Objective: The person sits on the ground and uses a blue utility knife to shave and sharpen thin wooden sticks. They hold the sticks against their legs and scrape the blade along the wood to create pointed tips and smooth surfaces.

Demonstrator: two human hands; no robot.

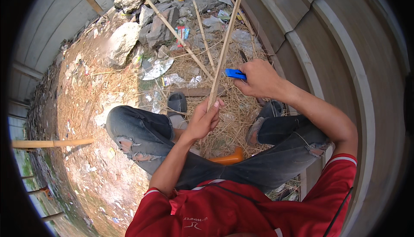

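My left hand (203, 120) is closed round the lower part of a long, thin bamboo strip (227, 38), which slants up and away past the top of the picture. In my right hand (261, 78) is a blue utility knife (235, 74), its front end pointing left, close to the strip's right side. Whether the blade touches the strip I cannot tell. Beyond my hands, a second bamboo strip (170, 29) leans from the rocks down toward the middle. A shorter strip (202, 32) lies beside it. Below my left hand an orange curved object (228, 157) shows between my legs.
Large pale rocks (125, 43) and litter lie at the far side. Straw-like shavings (224, 129) cover the ground round my feet. Corrugated metal sheeting (327, 43) rises close on my right. At the left, a bamboo pole (54, 143) juts in.
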